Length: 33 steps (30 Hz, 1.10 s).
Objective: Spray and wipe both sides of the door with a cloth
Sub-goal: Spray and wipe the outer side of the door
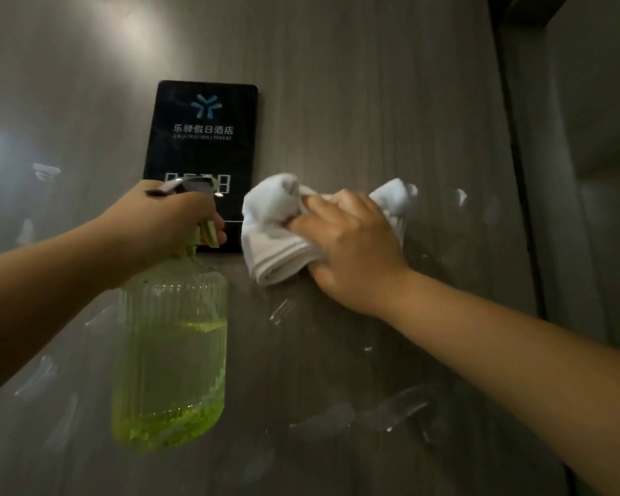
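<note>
The grey wood-grain door (pixel 373 102) fills the view, with wet streaks and droplets on its lower half. My right hand (pixel 348 245) presses a bunched white cloth (pixel 276 230) flat against the door, just right of a black sign. My left hand (pixel 165 223) grips the neck and trigger of a ribbed clear spray bottle (pixel 172 352) holding green liquid, about a third full. The bottle hangs in front of the door, its nozzle near the sign's lower edge.
A black hotel sign plate (pixel 204 137) with a logo and room digits is fixed to the door at upper centre. The dark door edge and frame (pixel 516 173) run down the right side, with a grey wall (pixel 595 209) beyond.
</note>
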Motion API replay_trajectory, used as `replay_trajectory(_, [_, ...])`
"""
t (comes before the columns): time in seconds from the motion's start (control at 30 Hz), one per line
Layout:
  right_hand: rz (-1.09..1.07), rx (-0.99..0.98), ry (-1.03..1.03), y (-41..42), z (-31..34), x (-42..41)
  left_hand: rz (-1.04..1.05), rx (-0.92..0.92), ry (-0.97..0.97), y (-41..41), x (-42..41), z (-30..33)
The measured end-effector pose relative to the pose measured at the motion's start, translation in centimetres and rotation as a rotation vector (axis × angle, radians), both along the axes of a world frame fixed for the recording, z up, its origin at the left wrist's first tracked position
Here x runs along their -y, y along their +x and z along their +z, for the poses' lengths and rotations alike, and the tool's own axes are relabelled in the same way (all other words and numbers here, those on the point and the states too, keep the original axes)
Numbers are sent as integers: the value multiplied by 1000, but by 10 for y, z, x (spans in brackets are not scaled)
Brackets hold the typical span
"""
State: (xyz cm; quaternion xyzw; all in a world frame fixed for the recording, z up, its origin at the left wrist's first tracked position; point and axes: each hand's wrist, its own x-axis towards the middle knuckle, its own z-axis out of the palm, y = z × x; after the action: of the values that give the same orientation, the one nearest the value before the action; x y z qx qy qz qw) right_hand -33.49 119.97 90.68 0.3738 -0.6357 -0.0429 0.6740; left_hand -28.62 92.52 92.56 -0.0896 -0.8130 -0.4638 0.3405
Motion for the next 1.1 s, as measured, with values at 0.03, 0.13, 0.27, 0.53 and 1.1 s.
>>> replay_trajectory(0.03, [6, 32, 25, 2, -13, -5, 26, -18, 0, 7, -13, 0])
replay_trajectory(0.13, [15, 138, 98, 10, -39, -20, 75, -76, 3, 44, -58, -14])
replay_trajectory(0.27, [92, 230, -37, 26, -31, -43, 20, -106, -44, 64, -93, -24])
replay_trajectory(0.53, [289, 445, -637, 54, 23, -130, -154, -31, -119, 66, -148, -30])
replay_trajectory(1.1, [146, 518, -682, 47, 43, -172, -274, -54, -191, 24, -213, -25])
